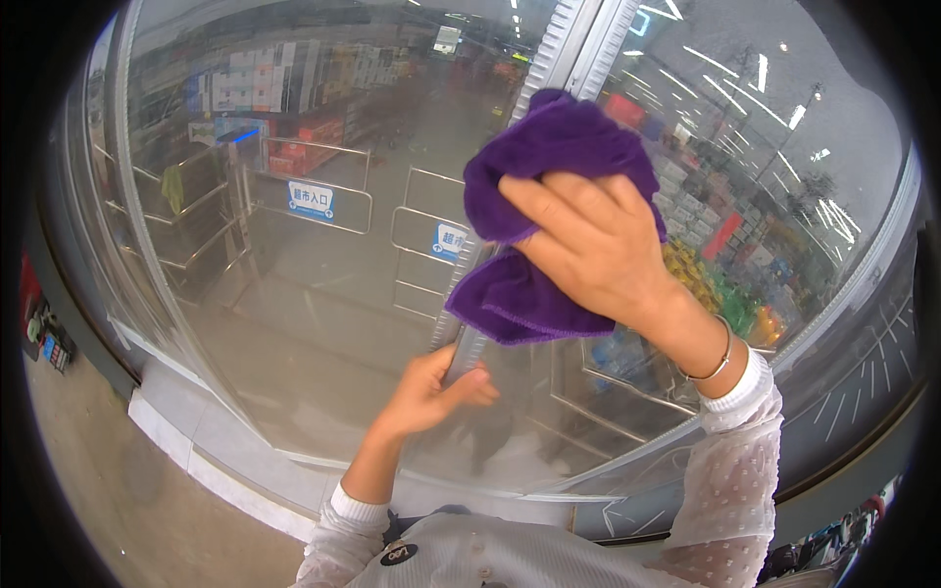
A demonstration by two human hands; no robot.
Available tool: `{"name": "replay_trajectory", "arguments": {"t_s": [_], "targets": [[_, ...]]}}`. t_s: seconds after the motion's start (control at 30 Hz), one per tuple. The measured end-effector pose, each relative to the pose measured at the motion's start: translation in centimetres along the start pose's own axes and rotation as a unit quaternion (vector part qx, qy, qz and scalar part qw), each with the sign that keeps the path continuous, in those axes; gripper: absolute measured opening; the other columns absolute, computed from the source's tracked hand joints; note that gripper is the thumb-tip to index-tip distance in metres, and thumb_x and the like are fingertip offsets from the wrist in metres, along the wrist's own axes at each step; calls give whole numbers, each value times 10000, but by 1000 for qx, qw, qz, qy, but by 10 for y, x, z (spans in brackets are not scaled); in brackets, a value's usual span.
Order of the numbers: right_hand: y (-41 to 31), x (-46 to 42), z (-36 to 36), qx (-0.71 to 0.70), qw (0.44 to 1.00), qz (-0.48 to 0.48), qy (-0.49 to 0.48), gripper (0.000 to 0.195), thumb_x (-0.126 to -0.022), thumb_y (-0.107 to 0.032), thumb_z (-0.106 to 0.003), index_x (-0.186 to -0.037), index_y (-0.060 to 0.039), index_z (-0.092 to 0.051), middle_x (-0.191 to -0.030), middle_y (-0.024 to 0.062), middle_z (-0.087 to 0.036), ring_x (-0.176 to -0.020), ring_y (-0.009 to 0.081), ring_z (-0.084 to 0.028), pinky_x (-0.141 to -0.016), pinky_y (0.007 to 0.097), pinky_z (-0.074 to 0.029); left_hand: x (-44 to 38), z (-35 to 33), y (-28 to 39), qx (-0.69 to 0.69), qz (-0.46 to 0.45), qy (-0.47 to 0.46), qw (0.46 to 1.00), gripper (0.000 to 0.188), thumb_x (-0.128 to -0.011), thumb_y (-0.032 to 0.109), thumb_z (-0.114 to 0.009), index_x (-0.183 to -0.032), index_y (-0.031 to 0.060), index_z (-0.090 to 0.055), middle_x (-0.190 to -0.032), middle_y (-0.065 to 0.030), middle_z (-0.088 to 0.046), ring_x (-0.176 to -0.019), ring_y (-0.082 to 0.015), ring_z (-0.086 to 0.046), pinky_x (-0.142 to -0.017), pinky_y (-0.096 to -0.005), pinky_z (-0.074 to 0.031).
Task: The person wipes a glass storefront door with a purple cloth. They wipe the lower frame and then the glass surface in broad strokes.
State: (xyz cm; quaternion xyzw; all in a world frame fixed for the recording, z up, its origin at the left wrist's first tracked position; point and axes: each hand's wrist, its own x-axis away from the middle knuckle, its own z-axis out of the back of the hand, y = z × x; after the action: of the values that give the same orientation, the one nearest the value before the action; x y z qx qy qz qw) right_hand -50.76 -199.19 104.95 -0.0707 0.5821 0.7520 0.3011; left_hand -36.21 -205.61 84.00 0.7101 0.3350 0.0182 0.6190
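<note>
My right hand (599, 242) presses a purple microfibre cloth (566, 140) against the upper part of a transparent door panel, over the ribbed vertical edge strip (551, 62). The cloth is bunched under my fingers, and one folded corner hangs below my palm. Lower down, my left hand (441, 393) grips the edge strip, its thumb on the right side. The transparent panel (316, 294) spreads to the left, and a second one (735, 132) lies to the right of the strip. The strip behind the cloth is hidden.
Through the panels show metal gates (316, 180) with blue and white signs, stacked boxes (272, 73) and yellow and green goods (698, 279). A pale stone sill (228, 470) runs below. Dark frames stand at both sides. Ceiling lights reflect at the upper right.
</note>
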Motion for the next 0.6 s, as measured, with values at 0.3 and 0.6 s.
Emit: {"name": "replay_trajectory", "arguments": {"t_s": [0.3, 0.6], "targets": [[73, -6, 21, 179, 976, -28, 119, 167, -633, -142, -636, -790, -86, -651, -937, -6, -608, -721, 157, -521, -575, 298, -404, -5, 4, -12, -15, -30, -2, 999, 118, -915, 87, -563, -942, -27, -551, -817, -143, -668, -729, -215, -684, -636, -310, -559], [-26, 47, -7, -100, 982, 108, -120, 115, -636, -217, -591, -619, -147, -501, -728, -20, -425, -653, 139, -422, -614, 253, -372, -31, 5, -30, -108, -111, 41, 987, 202, -836, 70, -640, -1008, -19, -583, -784, -42, -667, -710, -82, -599, -650, -246, -483]]}}
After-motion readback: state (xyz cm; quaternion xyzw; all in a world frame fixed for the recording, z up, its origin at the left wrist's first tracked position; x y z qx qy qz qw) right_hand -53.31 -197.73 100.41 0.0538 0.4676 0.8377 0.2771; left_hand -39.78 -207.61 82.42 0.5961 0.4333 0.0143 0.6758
